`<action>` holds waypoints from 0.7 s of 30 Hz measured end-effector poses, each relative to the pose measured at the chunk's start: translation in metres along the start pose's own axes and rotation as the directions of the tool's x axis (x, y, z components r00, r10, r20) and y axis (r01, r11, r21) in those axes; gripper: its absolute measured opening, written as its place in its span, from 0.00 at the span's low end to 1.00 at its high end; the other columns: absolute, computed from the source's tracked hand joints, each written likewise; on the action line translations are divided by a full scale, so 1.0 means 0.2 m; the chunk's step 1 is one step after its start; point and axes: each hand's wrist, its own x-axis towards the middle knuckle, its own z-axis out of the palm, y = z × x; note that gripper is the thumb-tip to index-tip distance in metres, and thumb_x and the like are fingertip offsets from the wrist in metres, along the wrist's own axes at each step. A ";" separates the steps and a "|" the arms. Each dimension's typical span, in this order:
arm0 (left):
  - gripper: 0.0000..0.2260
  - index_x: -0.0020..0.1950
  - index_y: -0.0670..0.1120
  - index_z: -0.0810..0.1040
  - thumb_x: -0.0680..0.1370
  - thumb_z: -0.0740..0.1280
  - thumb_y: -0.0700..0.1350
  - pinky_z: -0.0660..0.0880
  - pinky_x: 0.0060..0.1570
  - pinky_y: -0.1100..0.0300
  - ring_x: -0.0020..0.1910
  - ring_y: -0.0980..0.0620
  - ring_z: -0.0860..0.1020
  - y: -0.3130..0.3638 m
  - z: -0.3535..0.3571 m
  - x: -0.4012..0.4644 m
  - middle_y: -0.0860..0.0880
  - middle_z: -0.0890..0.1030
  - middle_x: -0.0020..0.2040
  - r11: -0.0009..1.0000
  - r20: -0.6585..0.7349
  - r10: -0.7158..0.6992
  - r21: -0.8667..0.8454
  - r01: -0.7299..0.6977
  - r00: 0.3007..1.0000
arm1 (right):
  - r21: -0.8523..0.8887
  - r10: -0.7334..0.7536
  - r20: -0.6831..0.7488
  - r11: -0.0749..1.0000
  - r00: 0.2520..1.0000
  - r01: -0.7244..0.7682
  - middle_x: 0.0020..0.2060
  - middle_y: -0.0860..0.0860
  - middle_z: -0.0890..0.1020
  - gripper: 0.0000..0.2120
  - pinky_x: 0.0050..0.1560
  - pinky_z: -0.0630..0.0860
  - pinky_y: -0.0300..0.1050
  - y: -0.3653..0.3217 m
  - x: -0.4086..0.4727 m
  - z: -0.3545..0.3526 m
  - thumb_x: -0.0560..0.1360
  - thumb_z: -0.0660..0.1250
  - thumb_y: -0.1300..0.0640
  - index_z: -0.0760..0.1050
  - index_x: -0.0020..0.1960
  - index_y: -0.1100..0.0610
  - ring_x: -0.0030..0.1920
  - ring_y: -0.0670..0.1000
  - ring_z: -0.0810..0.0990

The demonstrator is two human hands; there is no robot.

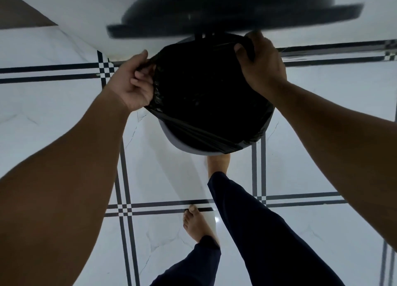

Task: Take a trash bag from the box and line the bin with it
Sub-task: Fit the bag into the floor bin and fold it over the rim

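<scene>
Black trash bag [206, 96] over bin [171, 135], edges pinched by left hand [133, 84] and right hand [262, 66].

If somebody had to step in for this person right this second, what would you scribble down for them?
Left hand: grips the black trash bag at its left edge.
Right hand: grips the bag's far right edge, near the hinge.
The bin stands on the tiled floor with its lid raised; one foot sits at its base.
Done: the bag is inside, its mouth folded over the near rim.
Left: stretch the far edge over the rim, likely smooth it, lower the lid. The box is out of view.
</scene>
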 end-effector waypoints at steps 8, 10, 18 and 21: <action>0.06 0.43 0.42 0.77 0.80 0.63 0.36 0.71 0.20 0.71 0.20 0.60 0.76 -0.04 0.01 -0.04 0.52 0.78 0.26 0.998 -0.069 0.067 -0.010 -0.068 0.995 | 0.000 -0.038 -0.099 0.999 0.994 0.038 0.48 0.54 0.82 0.21 0.42 0.68 0.47 0.00 -0.01 0.03 0.81 0.57 0.43 0.68 0.64 0.58 0.47 0.59 0.81; 0.10 0.41 0.44 0.75 0.82 0.63 0.39 0.69 0.18 0.71 0.18 0.60 0.72 -0.03 0.07 -0.02 0.53 0.73 0.23 0.991 -0.262 0.119 0.084 -0.100 0.958 | 0.006 0.003 -0.088 1.000 0.996 -0.003 0.49 0.55 0.81 0.19 0.43 0.67 0.47 0.00 -0.01 0.03 0.81 0.57 0.42 0.72 0.58 0.57 0.50 0.59 0.81; 0.05 0.41 0.37 0.78 0.77 0.70 0.34 0.73 0.17 0.66 0.21 0.53 0.76 -0.03 0.15 -0.09 0.46 0.78 0.35 0.936 -0.157 0.073 -0.331 -0.122 0.985 | 0.044 -0.086 -0.039 0.995 0.996 0.087 0.59 0.56 0.78 0.20 0.51 0.76 0.50 -0.01 -0.02 0.00 0.79 0.62 0.45 0.74 0.67 0.51 0.57 0.58 0.79; 0.11 0.38 0.40 0.77 0.80 0.67 0.38 0.70 0.14 0.64 0.19 0.53 0.74 0.00 0.13 -0.10 0.48 0.77 0.27 0.933 -0.065 0.002 -0.359 -0.026 0.998 | 0.076 -0.033 -0.025 0.997 0.999 0.035 0.60 0.57 0.77 0.19 0.56 0.77 0.52 -0.02 -0.01 -0.02 0.78 0.62 0.45 0.76 0.66 0.50 0.59 0.58 0.78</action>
